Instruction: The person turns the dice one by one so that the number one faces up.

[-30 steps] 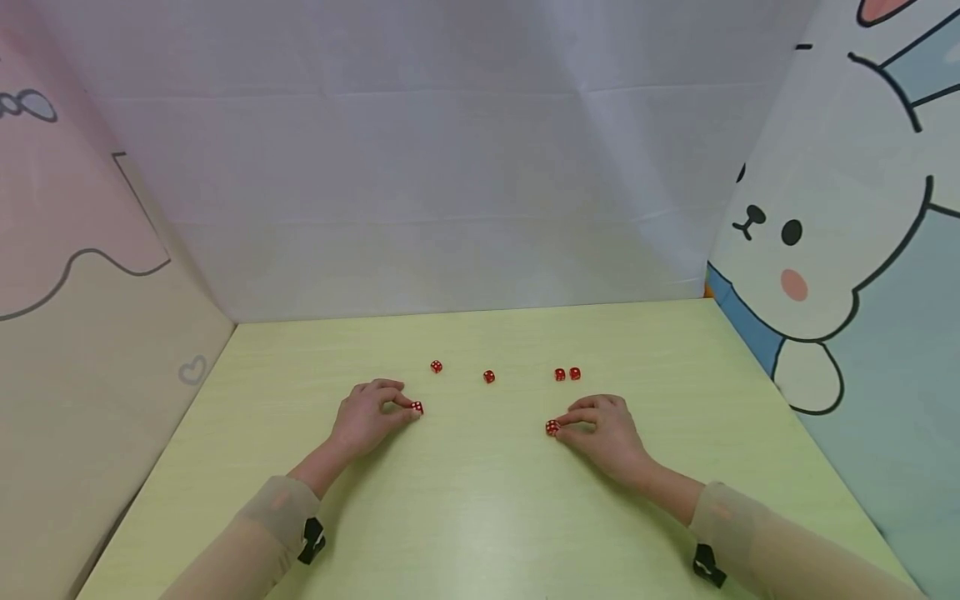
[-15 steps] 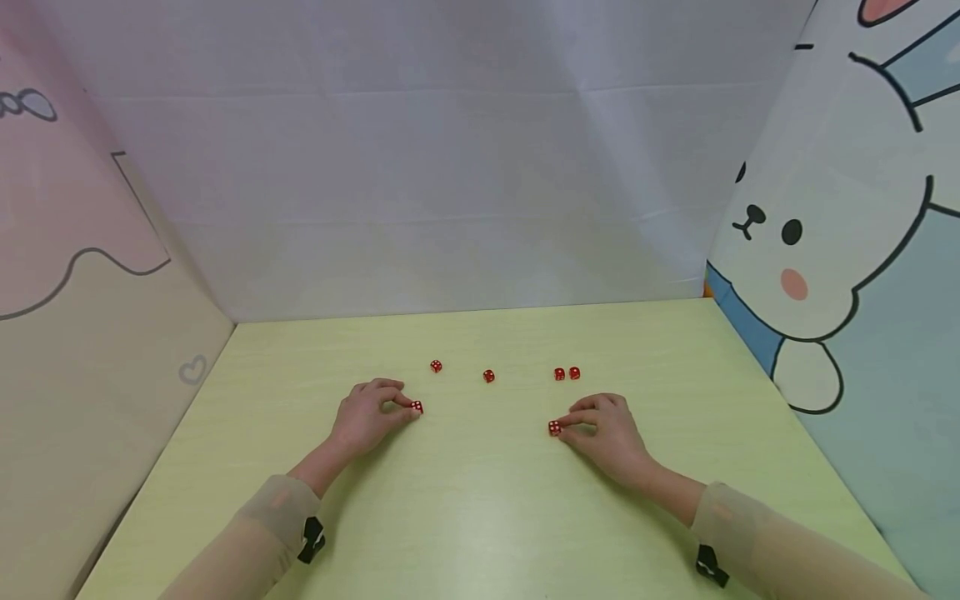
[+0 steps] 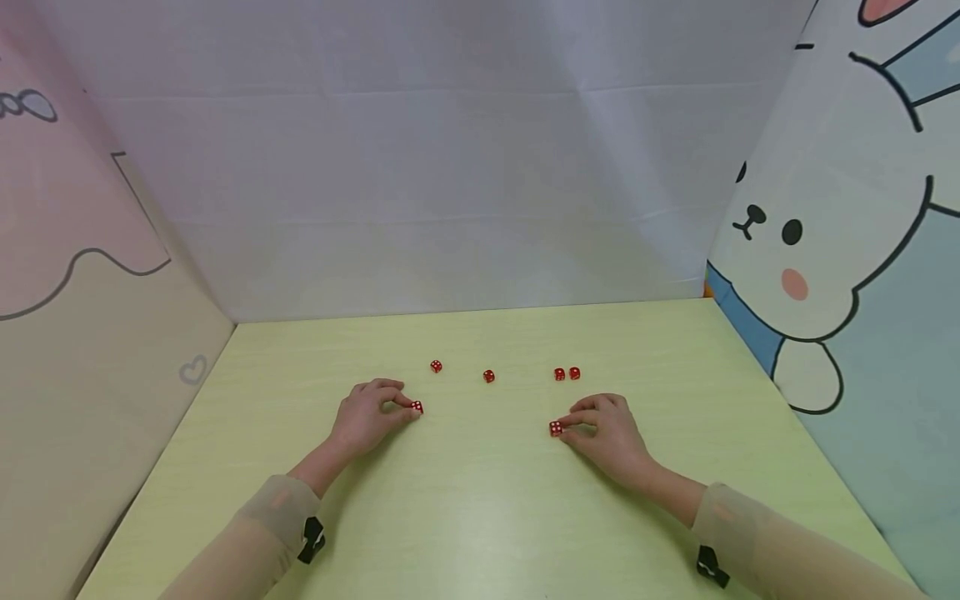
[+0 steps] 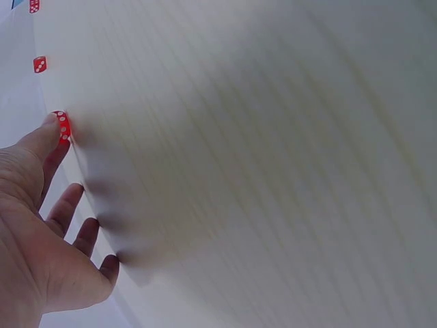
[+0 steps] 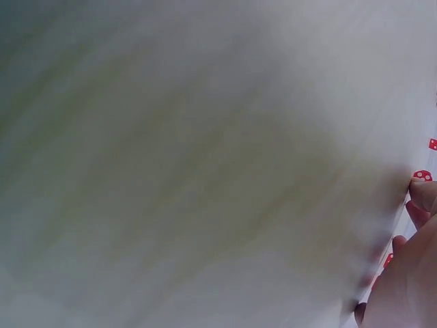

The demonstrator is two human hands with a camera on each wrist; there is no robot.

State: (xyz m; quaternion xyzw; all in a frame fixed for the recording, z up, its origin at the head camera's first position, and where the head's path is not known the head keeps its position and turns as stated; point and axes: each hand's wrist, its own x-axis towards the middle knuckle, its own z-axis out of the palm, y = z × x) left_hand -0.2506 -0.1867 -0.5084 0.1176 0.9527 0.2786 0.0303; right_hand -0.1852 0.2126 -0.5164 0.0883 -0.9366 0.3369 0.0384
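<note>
On the pale table (image 3: 480, 533), read as a clock centred between both hands, the left hand (image 3: 367, 418) is seen at nine, the right hand (image 3: 607, 439) at three. One red die (image 3: 417, 407) is pinched in the first, a second red die (image 3: 556, 428) in the other. A loose die (image 3: 437, 367) is seen between ten and eleven, a lone die (image 3: 489, 377) at twelve, a close pair (image 3: 575, 373) at two. Such small cubes are probably best gripped lightly, by opposite faces
</note>
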